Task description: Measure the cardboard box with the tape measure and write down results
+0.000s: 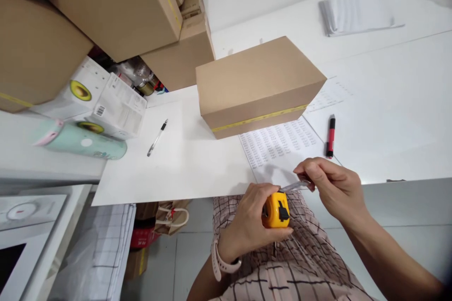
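My left hand [249, 214] is closed around a yellow tape measure [278, 210] with a black button, held just in front of the table's edge. Pinched in the fingers of my right hand [334, 186] is the end of the tape measure's blade [294, 186]; a short length of it spans the gap between my hands. Beyond them a closed cardboard box [259, 87] with a yellow strip along its near side rests on the table. Part of a printed sheet [278, 143] shows from under the box. A red and black marker [331, 136] lies to the right of the sheet.
A pen [157, 138] lies on the white table [197, 164]. At the left are a mint tumbler [84, 142], white avocado-printed cartons [113, 103] and stacked cardboard boxes [120, 9]. Papers [360, 11] lie at the back right. A white appliance [28, 235] stands at the lower left.
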A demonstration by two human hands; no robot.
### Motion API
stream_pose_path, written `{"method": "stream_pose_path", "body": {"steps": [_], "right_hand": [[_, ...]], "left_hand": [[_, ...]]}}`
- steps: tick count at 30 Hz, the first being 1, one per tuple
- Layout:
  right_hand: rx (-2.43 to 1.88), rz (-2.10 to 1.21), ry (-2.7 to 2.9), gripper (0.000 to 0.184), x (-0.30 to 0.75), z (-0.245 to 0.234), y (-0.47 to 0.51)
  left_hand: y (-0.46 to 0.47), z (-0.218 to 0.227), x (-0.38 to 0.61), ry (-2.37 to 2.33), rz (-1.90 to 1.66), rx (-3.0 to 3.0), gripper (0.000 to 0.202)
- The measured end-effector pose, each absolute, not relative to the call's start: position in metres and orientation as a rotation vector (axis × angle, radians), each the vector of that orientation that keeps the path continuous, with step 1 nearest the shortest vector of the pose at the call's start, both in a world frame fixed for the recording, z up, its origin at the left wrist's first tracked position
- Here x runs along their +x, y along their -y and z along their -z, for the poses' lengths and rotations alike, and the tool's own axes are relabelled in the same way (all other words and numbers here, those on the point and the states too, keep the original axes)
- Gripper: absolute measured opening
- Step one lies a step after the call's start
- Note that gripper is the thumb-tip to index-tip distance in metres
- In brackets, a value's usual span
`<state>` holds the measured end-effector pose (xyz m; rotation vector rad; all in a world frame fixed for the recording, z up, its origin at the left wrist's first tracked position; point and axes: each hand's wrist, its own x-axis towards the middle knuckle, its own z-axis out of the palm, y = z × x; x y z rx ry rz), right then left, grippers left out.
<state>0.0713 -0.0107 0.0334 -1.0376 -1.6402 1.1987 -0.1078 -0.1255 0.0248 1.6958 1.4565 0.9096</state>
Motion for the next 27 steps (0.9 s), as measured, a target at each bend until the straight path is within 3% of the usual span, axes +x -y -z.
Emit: {"method": "stream_pose_path", "body": {"steps": [2, 5, 8, 11, 15, 20, 27], "right_hand": [[-1.107, -1.061, 1.656, 0.028, 0.077, -0.027, -0.003], [-1.337, -0.526, 1.599, 0.018, 0.093, -0.012, -0.042], [-1.507, -0.279, 1.665, 0.029, 0.111, 0.008, -0.083], [-1.623, -0.298, 1.809, 0.036, 0.120, 0.024, -0.103], [-1.547, -0.308, 1.862, 0.028, 0.120, 0.032, -0.104], [-1.546, -0.351, 1.784, 0.025, 0.120, 0.027, -0.098], [-1.523, -0.726, 1.270, 0.039, 0.118, 0.017, -0.095]], "left_hand": [[0.127, -0.024, -0.110, -1.483, -0.920, 1.677, 0.075], [0.131, -0.024, -0.115, -1.510, -0.996, 1.682, 0.074], [0.131, -0.028, -0.127, -1.612, -1.086, 1.682, 0.070], [0.126, -0.032, -0.141, -1.792, -1.178, 1.692, 0.067], [0.109, -0.040, -0.161, -1.931, -1.378, 1.829, 0.068], [0.063, -0.081, -0.190, -1.986, -1.619, 2.293, 0.075], [-0.034, -0.149, -0.230, -1.891, -1.283, 2.802, 0.061]]}}
